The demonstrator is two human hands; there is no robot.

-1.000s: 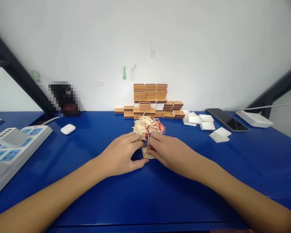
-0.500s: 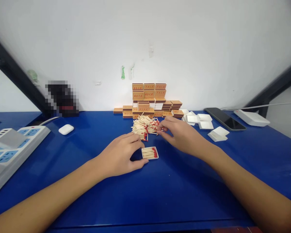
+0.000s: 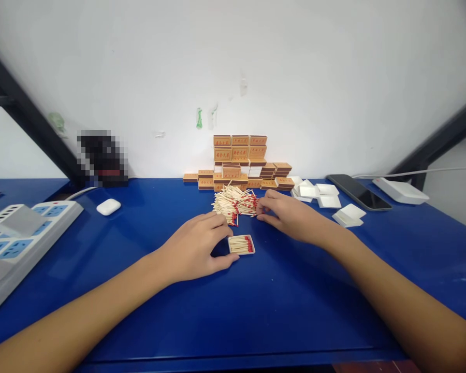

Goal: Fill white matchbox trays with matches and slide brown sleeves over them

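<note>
A small white matchbox tray [image 3: 247, 252] lies on the blue table, holding a layer of red-headed matches. My left hand [image 3: 198, 243] grips it at its left end, thumb at the near side and fingers at the far side. Behind the tray is a loose heap of matches [image 3: 233, 202], their red heads mostly on the right and front. My right hand [image 3: 283, 212] is at the right edge of this heap, thumb and fingertips pressed together. Whatever lies between those fingertips is too small to make out.
Orange matchboxes [image 3: 239, 153] are stacked against the wall. On the right lie white empty trays [image 3: 328, 196], a phone [image 3: 357, 191] and a white device [image 3: 402, 190] with a cable. A power strip [image 3: 27, 233] and a white earbud case [image 3: 108, 206] are on the left.
The right hand's fingertips have drawn slightly right, away from the heap. The left hand keeps its grip on the tray. The whole view has shifted a little.
</note>
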